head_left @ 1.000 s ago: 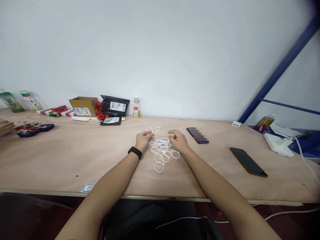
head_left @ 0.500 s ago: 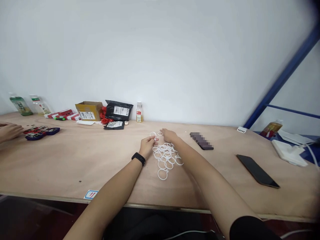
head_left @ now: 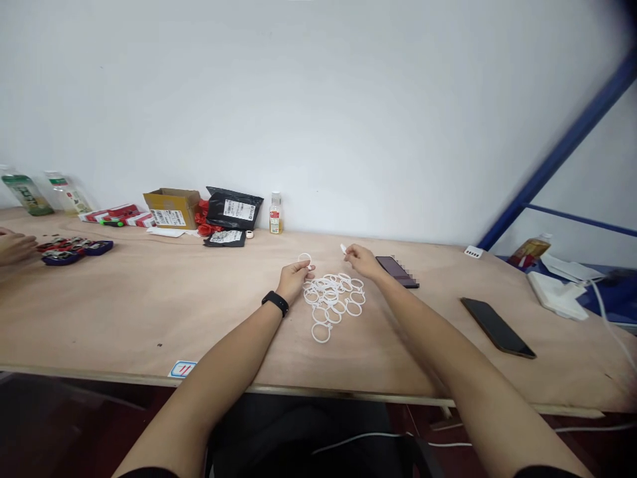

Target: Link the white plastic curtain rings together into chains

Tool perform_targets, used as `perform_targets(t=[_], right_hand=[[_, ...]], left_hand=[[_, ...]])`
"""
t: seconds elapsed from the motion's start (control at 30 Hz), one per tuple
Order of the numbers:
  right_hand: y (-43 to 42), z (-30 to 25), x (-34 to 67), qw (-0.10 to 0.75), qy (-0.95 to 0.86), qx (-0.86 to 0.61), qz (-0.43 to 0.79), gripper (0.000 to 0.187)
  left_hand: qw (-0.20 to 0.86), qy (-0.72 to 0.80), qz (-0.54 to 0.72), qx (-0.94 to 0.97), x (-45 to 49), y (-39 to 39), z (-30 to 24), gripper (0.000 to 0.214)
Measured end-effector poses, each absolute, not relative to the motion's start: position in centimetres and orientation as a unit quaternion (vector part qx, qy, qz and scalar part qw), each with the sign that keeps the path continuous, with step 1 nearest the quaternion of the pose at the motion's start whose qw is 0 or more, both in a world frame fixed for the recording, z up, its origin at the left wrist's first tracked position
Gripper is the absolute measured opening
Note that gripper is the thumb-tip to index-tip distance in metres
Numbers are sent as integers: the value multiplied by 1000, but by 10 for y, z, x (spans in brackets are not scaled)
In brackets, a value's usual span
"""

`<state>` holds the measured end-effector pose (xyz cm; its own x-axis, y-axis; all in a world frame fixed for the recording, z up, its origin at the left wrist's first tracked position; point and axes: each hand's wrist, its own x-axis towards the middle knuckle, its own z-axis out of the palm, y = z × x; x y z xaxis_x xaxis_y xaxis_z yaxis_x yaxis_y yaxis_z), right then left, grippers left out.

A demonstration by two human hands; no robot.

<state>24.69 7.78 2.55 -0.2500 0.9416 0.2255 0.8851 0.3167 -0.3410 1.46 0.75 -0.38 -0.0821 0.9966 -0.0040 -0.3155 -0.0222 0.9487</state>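
My left hand (head_left: 293,279), with a black band on its wrist, pinches a white plastic ring (head_left: 304,256) that stands up from the fingertips. Farther right, my right hand (head_left: 362,260) is closed on a small white piece (head_left: 343,249). It may be another ring seen edge-on, but its shape is too small to tell. Between my forearms lies a loose pile of white rings (head_left: 328,295), many overlapping, each with a small tab where its ends meet. One ring (head_left: 321,332) lies at the near end of the pile.
Right of my right hand lie a dark phone (head_left: 398,272) and a second phone (head_left: 497,327). A small bottle (head_left: 275,214), black mailing bags (head_left: 233,209) and a cardboard box (head_left: 174,209) stand by the wall. Another person's hand (head_left: 17,247) is at far left beside red and blue items (head_left: 74,249).
My right hand has moved right, away from my left hand and the pile, carrying the small white piece. My left hand keeps its ring. The whole view has shifted slightly.
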Motion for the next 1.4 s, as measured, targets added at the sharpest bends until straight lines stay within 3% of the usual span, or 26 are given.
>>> perform_targets(t=[0.1, 0.23, 0.47, 0.73, 0.97, 1.23, 1.4], right_hand=[[55, 18, 260, 409, -704, -539, 215, 29], [28, -1, 264, 499, -647, -500, 289, 37], [13, -4, 264, 511, -627, -533, 250, 34], [8, 0, 264, 537, -585, -521, 313, 34], [8, -2, 264, 509, -591, -532, 330, 40], [12, -5, 268, 502, -599, -544, 306, 25], [12, -5, 272, 501, -611, -540, 290, 22]], left_hand=[[557, 421, 595, 399, 15, 9, -6, 34], [554, 412, 598, 407, 15, 10, -9, 35], [511, 433, 599, 438, 11, 11, -8, 24], [451, 467, 594, 475, 7, 11, -1, 15], [417, 509, 575, 486, 7, 8, 3, 6], [396, 500, 584, 502, 6, 8, 1, 8], [338, 508, 526, 592, 6, 6, -10, 18]])
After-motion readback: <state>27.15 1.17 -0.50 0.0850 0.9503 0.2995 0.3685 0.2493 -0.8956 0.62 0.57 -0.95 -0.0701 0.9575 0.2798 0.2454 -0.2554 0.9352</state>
